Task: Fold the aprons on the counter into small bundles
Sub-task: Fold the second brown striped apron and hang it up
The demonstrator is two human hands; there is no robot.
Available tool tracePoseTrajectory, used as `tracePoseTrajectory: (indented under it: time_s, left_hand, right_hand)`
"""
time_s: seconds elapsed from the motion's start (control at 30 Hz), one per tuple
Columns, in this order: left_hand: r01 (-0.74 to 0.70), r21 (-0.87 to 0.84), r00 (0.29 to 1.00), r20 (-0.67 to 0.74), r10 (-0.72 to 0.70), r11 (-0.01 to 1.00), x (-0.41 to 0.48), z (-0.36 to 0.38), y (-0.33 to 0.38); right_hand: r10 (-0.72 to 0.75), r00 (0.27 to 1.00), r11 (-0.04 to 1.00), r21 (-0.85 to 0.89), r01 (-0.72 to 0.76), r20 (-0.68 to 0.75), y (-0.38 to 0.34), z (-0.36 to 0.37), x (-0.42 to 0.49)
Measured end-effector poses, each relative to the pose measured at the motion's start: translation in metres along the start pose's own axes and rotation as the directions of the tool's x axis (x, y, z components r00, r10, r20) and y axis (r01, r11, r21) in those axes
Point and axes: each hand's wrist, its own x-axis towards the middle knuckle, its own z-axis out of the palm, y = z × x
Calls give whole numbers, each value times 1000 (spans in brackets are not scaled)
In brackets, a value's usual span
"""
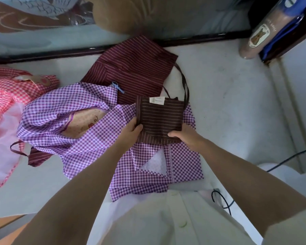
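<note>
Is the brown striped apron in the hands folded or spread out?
Folded: the brown striped apron is a small rectangle, pinched at its near corners by the left hand and right hand.

1. L hand: thumb on top, fingers curled round left edge of the striped bundle, gripping it.
2. R hand: thumb on top of bundle's near-right corner, fingers tucked under, hidden.
3. Both forearms bare, stretched fwd, converging; hands abt level, apart.

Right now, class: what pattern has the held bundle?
Dark brown bundle, thin pale stripes; head view.
</note>
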Motion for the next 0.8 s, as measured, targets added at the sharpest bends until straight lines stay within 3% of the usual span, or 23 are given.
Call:
tracePoseTrajectory:
  time_s: [0.1,0.23,0.4,0.57,0.8]
  left_hand:
    - [78,-22,996,44,-77,997,-2,6,-4]
    - [100,-151,994,-28,-105,984,-4,13,0]
    - [119,-2,980,-163,-118,993,-1,19,-8]
    - [53,302,970,-242,23,952,9,18,-15]
    - [256,547,906,-423,-1,797,13,26,-9]
  right_hand:
    - [-90,993,994,46,94,-79,1,2,-3]
    - [-218,947,975,-84,203,-237,2,10,-5]
    - [-323,887,912,-359,198,-330,15,21,1]
    - [-306,850,903,-413,117,-429,20,27,10]
    - [-233,869,920,-389,51,-438,15,26,23]
